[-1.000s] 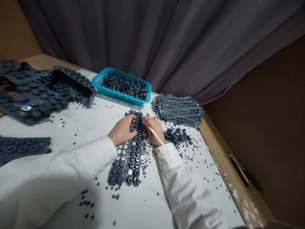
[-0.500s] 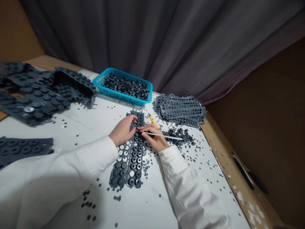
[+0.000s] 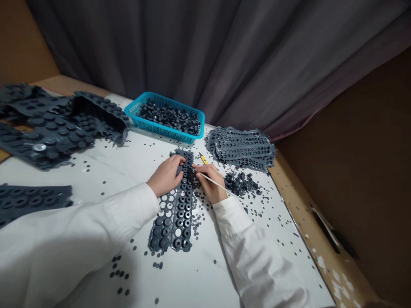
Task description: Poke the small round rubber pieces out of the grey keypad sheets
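2 bare hands work at the middle of a white-topped table (image 3: 199, 278). The left hand (image 3: 166, 175) is half closed, its grip curled over a dark gray rubber strip (image 3: 175, 220) and pressing it down. The strip runs from the hands toward the person, with rows of round holes. White table shows through the emptied holes near the left wrist, while dark rubber rings (image 3: 181, 209) still sit in many others.

The right hand (image 3: 208, 183) is closed on a thin white stick (image 3: 218, 186), held like a pencil, just beside the strip. A yellow utility knife (image 3: 203, 159) lies just past those fingers, partly hidden.

Loose dark discs (image 3: 199, 222) are scattered across the table, and a small heap of rings (image 3: 240, 184) sits right of the right hand. Beyond the strip stands 1 blue plastic basket (image 3: 154, 127) full of rings (its end has a small marking, too small to read). A stack of punched sheets (image 3: 240, 147) lies to its right, and larger rubber sheets (image 3: 48, 137) are heaped at the left. A gray curtain (image 3: 144, 42) hangs behind.
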The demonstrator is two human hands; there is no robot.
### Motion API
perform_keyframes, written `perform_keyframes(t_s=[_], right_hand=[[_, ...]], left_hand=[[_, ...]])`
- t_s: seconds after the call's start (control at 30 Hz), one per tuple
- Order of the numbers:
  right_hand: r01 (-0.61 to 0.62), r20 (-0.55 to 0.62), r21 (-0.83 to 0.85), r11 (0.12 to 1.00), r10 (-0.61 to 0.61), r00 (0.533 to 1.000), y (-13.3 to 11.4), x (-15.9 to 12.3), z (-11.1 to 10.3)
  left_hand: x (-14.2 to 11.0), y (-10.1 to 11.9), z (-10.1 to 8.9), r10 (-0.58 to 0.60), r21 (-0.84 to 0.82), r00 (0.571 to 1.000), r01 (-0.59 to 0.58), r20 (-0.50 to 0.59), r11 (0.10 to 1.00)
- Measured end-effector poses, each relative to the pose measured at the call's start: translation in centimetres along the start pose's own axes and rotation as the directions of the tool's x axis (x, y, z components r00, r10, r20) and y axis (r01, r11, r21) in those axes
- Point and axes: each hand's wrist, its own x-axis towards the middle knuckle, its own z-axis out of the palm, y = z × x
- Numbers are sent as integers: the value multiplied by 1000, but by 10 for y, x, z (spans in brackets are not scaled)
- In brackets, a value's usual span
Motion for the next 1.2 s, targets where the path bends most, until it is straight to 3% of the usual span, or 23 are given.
perform_keyframes(t_s=[0.17,0.47,0.6,0.73,0.8,0.9,1.07,1.2], right_hand=[[-46,143,149,988,24,989,-9,-9,-2],[-42,174,158,987,14,985,-9,-9,-1],[67,192,66,996,-78,978,-7,-10,0],[166,269,-128,978,-127,955,-2,-9,0],[174,238,-212,962,-122,964,2,-8,-1],[108,102,-260,959,-84,991,7,-5,-2],[-29,-37,-74,997,27,999,4,-4,-2],[-54,64,148,987,45,997,-4,-7,-1]], left_hand=[[0,-1,0,9,18,1000,-9,5,1000],[0,-1,0,15,33,1000,-15,7,999],[1,0,0,20,48,1000,-21,8,999],[0,-1,2,27,64,999,-28,18,998],[0,-1,3,33,67,999,-34,19,997],[-1,-2,4,39,61,999,-40,7,997],[-1,-1,-3,38,18,998,-37,-51,999],[-2,3,-12,47,-7,995,-48,-92,999]])
